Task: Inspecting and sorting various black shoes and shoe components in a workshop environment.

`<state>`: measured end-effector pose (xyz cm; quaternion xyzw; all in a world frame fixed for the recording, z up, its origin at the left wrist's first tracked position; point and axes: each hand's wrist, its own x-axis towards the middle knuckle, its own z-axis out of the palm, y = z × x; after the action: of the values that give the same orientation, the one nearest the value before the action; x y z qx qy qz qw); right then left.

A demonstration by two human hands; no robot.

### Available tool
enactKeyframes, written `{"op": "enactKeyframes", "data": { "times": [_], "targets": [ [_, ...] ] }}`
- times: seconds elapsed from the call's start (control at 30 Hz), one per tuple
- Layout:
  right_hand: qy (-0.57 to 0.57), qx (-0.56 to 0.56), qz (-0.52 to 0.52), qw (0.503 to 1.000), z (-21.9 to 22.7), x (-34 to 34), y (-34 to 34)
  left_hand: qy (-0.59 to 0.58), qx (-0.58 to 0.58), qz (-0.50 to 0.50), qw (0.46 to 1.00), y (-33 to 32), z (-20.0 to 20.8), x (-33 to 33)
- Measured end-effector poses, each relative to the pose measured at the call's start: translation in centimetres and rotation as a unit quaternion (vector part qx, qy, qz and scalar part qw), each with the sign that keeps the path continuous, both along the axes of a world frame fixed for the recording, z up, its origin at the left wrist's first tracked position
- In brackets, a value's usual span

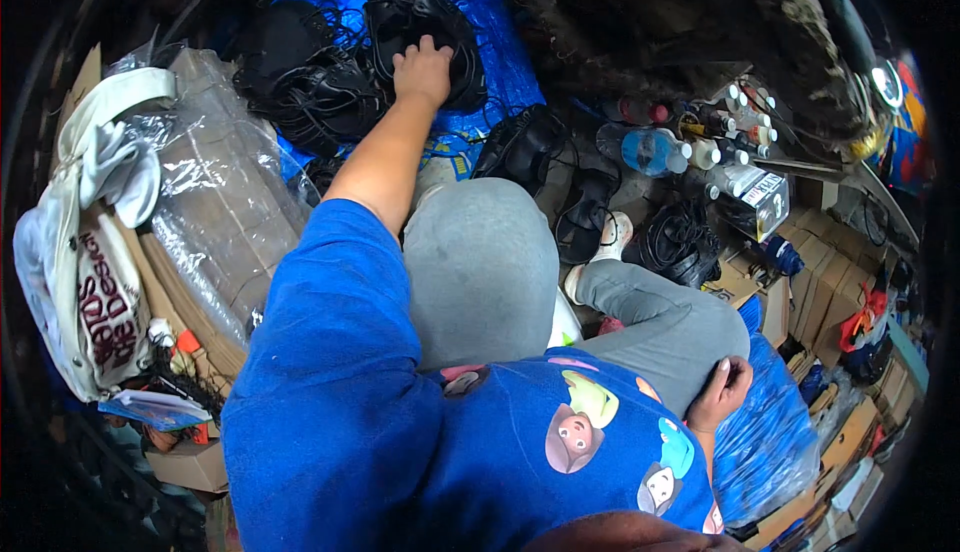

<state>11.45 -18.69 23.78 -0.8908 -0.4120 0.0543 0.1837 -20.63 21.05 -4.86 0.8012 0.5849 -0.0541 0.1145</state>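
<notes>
Seen from above, a seated person in a blue shirt and grey trousers reaches the left hand (423, 70) forward onto a heap of black tangled cables and small black gadgets (400, 22) lying on a crinkled blue plastic sheet (500, 52) spread on the floor. The grip of that hand looks half curled, fingers pressing down into the top of the heap; whether it has actually closed around a cable I cannot tell, since the fingertips sink among the wires. The heap lies directly under and just beyond the fingers, touching them. Judging by how things lie, the sorting looks early: most of the cables are one knotted mass, with a few separate black bundles (680, 242) set apart near the person's feet at the right. The right hand (722, 390) rests on the right thigh, loosely curled and holding nothing. To the left stand flattened cardboard wrapped in clear plastic film (225, 202) and a white cloth tote bag (85, 252); clear plastic bottles (650, 150) cluster at the upper right.
</notes>
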Motion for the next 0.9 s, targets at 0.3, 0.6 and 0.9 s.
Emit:
{"op": "enactKeyframes", "data": {
  "times": [0.3, 0.6, 0.9],
  "targets": [
    [-0.026, -0.067, -0.003, 0.997, 0.0, 0.1, 2.2, -0.09, -0.002, -0.053, 0.995, -0.5, -1.6, 4.1],
    [-0.005, -0.083, -0.053, 0.995, -0.1, 0.2, 1.9, -0.188, -0.071, 0.063, 0.978, -0.2, -5.3, 6.1],
    [-0.066, -0.082, -0.042, 0.994, 0.1, 0.6, 0.4, -0.117, -0.144, -0.038, 0.982, 3.9, -11.5, 4.5]
  ]
}}
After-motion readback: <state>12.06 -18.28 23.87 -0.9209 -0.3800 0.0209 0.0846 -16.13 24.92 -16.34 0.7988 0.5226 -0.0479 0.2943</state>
